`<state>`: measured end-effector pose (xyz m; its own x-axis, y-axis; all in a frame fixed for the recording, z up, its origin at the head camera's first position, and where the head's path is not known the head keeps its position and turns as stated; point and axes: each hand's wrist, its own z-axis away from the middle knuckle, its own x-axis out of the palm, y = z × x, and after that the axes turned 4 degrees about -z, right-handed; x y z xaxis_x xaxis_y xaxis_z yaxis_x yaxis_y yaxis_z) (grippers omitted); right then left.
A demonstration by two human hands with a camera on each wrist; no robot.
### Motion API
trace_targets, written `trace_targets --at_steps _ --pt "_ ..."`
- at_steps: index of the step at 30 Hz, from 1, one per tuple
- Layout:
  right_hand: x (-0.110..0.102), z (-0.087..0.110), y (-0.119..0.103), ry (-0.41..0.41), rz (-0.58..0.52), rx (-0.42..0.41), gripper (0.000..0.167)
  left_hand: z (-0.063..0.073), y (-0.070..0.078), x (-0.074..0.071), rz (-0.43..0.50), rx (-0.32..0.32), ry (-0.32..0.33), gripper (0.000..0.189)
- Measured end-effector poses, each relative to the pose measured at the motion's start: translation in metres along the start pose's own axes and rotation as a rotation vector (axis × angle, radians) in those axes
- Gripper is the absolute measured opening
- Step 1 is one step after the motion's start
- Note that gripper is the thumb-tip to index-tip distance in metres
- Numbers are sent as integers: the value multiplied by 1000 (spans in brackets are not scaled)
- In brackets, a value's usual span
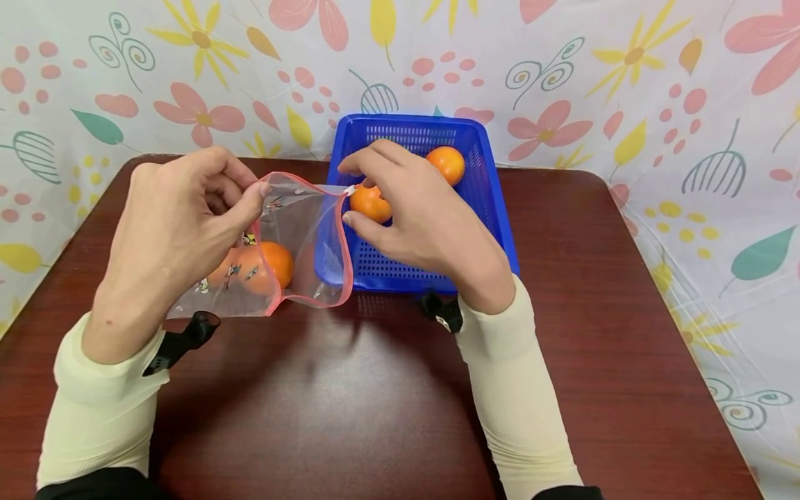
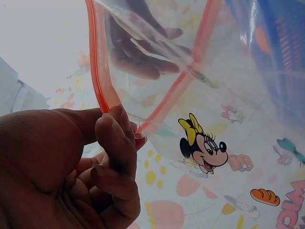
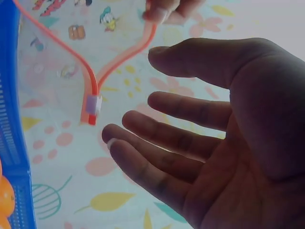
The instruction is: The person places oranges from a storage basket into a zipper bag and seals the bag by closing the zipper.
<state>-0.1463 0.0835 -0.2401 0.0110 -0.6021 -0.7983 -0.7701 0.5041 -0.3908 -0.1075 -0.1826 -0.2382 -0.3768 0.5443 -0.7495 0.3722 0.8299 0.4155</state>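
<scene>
My left hand (image 1: pixel 171 226) pinches the red rim of a clear zip bag (image 1: pixel 306 222) between thumb and fingers. Oranges (image 1: pixel 275 264) lie in the lower part of the bag, whose mouth gapes. Cartoon prints, one a mouse with a yellow bow (image 2: pixel 205 150), show on the plastic. A white slider (image 3: pixel 93 105) sits at one end of the red zip. Close to that slider, my right hand (image 1: pixel 419 215) hovers over the blue basket (image 1: pixel 425 283) with fingers loosely spread and nothing held. Behind its fingers is an orange (image 1: pixel 370 203) in the basket.
Another orange (image 1: pixel 446 165) lies at the basket's back right. The basket stands toward the back of a dark brown table (image 1: pixel 350 417), in front of a flower-patterned cloth (image 1: pixel 562 69). Both wrists carry black straps with cameras (image 1: pixel 187 340).
</scene>
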Motion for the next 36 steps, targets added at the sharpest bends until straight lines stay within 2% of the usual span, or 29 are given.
trace_targets --at_steps 5,18,25,31,36 --pt "-5 1 7 50 14 27 34 -1 0 0 7 9 -4 13" --pt "-1 -4 27 58 54 121 33 0 -1 2 14 9 -8 13" --pt "4 -6 37 11 110 191 35 0 -1 2 9 15 -10 13" --pt "10 -8 45 -51 130 207 38 0 0 1 9 21 -11 13" --pt "11 -8 46 -64 130 209 38 1 0 1 6 18 -16 13"
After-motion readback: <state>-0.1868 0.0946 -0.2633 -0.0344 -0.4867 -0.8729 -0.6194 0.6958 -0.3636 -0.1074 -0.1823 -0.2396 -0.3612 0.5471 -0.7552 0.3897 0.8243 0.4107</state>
